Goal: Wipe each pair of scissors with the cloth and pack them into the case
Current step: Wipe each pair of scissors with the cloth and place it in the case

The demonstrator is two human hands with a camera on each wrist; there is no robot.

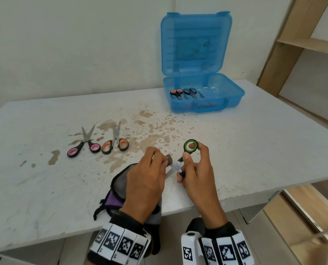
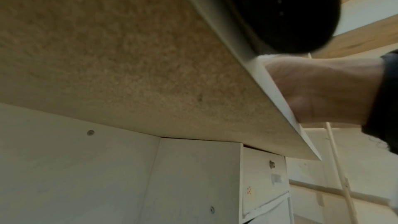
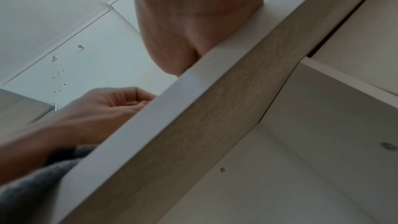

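Stained white surface (image 1: 44, 188) against a pale wall carries the open blue case (image 1: 233, 98), two pairs of scissors already lying inside it. The right hand (image 1: 197, 173) grips the green-handled scissors (image 1: 191, 145) by the handles, blades opened toward the left hand (image 1: 146, 178), which pinches the grey cloth (image 1: 119, 180) around one blade; how much of the blade the cloth covers seems hidden under the fingers. For a good wipe, draw the cloth from pivot to tip, along the spine, away from the edge. The pink-handled scissors (image 1: 83, 145) and orange-handled scissors (image 1: 115, 143) wait nearby, unwiped.
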